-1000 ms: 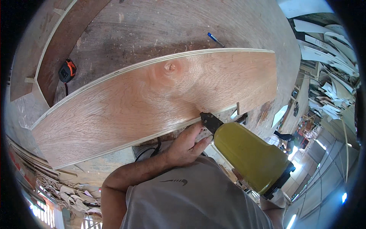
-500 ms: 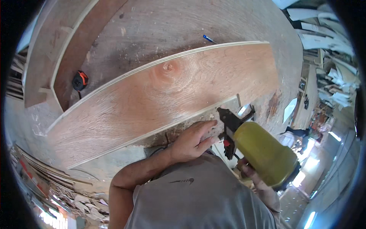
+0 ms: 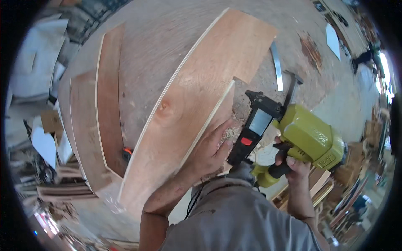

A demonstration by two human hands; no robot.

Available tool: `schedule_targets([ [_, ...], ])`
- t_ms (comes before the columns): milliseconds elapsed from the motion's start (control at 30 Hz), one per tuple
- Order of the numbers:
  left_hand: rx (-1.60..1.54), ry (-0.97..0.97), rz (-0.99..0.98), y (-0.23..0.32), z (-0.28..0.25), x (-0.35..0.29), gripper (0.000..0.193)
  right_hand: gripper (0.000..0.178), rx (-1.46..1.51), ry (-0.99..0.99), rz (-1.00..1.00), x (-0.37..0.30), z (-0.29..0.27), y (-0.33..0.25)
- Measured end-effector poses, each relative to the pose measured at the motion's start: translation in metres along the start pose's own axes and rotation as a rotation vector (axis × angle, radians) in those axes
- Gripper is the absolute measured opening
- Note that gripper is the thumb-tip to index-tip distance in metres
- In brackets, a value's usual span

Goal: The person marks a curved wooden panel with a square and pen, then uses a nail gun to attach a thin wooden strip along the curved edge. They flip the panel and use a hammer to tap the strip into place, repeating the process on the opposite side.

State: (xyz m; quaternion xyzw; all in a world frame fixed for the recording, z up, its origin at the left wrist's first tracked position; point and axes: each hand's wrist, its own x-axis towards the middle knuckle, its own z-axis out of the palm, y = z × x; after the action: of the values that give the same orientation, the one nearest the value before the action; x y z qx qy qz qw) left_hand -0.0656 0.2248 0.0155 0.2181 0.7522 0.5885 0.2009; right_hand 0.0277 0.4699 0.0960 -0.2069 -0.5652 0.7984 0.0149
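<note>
In my right hand (image 3: pixel 291 164) is a yellow-green nail gun (image 3: pixel 312 134), fingers wrapped round its dark grip. Its black nose and magazine (image 3: pixel 247 138) point forward and left, with a red catch on the side. The nose tip is close to the near edge of a long curved plywood panel (image 3: pixel 188 100), apparently apart from it. My left hand (image 3: pixel 212 148) lies along that near edge, fingers stretched out and thumb spread, beside the magazine. Another piece of plywood (image 3: pixel 222 111) shows under the panel's near edge.
A steel ruler (image 3: pixel 277 69) lies beyond the nail gun, next to a dark metal bar that resembles a clamp (image 3: pixel 292 90). A curved plywood frame (image 3: pixel 109 104) stands at the left, with an orange-black tape measure (image 3: pixel 127 154) by it. Wood offcuts (image 3: pixel 69 192) are stacked at the lower left.
The view has swung, so the panel now slants steeply up to the right. My right hand has tilted the nail gun, showing its side and grip. My left hand remains at the panel's near edge.
</note>
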Motion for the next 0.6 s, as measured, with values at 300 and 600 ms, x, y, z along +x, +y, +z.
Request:
schedule_targets([
  [300, -0.282, -0.111, -0.04, -0.04, 0.009, -0.011, 0.059, 0.065, 0.342, 0.075, 0.185, -0.03, 0.029, 0.109],
  [600, 0.119, -0.115, -0.076, -0.035, 0.001, -0.011, 0.063, 0.063, 0.515, 0.051, 0.262, -0.036, 0.036, 0.133],
])
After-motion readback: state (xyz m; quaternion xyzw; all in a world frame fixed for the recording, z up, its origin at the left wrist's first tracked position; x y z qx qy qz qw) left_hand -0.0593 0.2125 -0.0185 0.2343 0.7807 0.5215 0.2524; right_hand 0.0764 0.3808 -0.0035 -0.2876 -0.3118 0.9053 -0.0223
